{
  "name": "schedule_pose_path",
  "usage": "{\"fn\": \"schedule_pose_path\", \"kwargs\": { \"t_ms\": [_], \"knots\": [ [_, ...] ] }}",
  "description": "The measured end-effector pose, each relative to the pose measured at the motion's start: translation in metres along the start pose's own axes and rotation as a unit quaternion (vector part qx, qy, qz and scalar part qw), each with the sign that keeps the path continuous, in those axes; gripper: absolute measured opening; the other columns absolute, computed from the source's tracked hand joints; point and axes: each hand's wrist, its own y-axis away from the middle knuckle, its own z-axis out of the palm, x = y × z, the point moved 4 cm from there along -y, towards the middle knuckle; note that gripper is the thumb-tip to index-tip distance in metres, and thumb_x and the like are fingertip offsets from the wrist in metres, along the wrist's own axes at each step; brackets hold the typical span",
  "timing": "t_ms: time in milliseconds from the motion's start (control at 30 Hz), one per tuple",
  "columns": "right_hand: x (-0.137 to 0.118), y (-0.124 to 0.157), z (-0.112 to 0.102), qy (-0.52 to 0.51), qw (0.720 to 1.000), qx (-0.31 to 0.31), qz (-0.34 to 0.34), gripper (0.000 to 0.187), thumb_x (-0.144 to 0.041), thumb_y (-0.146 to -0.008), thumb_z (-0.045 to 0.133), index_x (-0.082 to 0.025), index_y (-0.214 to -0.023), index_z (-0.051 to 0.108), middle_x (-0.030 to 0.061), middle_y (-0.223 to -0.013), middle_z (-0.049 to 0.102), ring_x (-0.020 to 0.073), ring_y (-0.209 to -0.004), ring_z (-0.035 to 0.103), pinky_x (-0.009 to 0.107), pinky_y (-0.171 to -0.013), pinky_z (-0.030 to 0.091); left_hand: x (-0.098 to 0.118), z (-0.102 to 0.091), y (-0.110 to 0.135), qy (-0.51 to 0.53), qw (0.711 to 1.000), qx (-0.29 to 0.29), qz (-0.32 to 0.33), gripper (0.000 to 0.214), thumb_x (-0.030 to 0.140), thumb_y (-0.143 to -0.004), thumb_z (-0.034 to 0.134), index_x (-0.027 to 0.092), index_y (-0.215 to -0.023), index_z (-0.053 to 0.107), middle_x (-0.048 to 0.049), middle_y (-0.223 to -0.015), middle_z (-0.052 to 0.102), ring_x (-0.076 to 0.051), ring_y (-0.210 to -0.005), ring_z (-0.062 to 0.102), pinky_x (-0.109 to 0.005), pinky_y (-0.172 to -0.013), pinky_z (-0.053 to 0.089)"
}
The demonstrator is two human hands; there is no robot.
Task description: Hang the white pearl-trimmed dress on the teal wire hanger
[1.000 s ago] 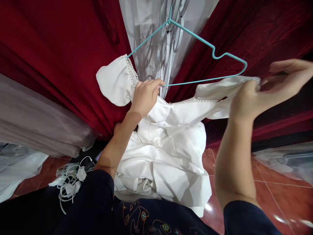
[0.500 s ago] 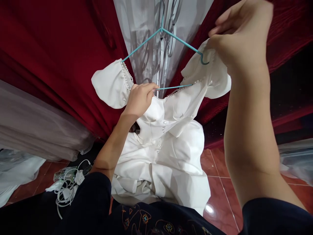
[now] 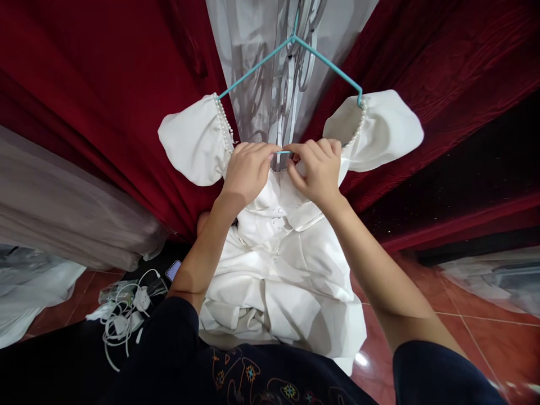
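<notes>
A white dress (image 3: 295, 264) with puff sleeves and pearl trim hangs in front of me, its skirt bunched up near my body. Both pearl-edged sleeve openings loop over the ends of a teal hanger (image 3: 257, 66). My left hand (image 3: 247, 169) is closed around the hanger's lower bar and the left part of the neckline. Close beside it, my right hand (image 3: 314, 169) pinches the same bar with thumb and fingers. A short piece of the bar shows between the hands. Small round buttons run down the dress front.
Dark red curtains (image 3: 105, 84) hang on both sides. Behind the hanger is a white rack (image 3: 287, 84) against pale fabric. Tangled white cables (image 3: 120, 329) and a phone (image 3: 172, 270) lie at lower left. Sheer fabric (image 3: 502, 275) rests above the red tiled floor (image 3: 455, 320) at right.
My right hand has come down from the right sleeve to the hanger's lower bar. The right sleeve now sits over the hanger's end. My left hand keeps its grip.
</notes>
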Motion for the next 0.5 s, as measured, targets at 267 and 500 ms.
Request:
{"fn": "schedule_pose_path", "kwargs": {
  "t_ms": [267,500],
  "knots": [
    [-0.012,0.004,-0.001,-0.029,0.998,0.052,0.021,0.032,-0.038,-0.105,0.046,-0.028,-0.118,0.074,0.0061,-0.104,0.072,0.0261,-0.102,0.061,0.052,-0.110,0.040,-0.048,-0.026,0.004,-0.015,0.969,0.220,-0.114,0.044,0.032,-0.111,0.042,0.043,-0.154,0.046,-0.0041,-0.148,0.062,-0.026,-0.156,0.043,-0.050,-0.122,0.048],
    [-0.004,0.003,-0.010,-0.032,0.998,0.056,0.024,0.030,-0.040,-0.106,0.047,-0.028,-0.110,0.074,0.0051,-0.098,0.072,0.0260,-0.098,0.062,0.053,-0.108,0.041,-0.143,-0.066,-0.014,-0.008,0.949,0.306,-0.076,0.015,0.025,-0.115,0.041,0.029,-0.127,0.050,0.0104,-0.122,0.068,-0.009,-0.118,0.064,-0.037,-0.114,0.055]
  ]
}}
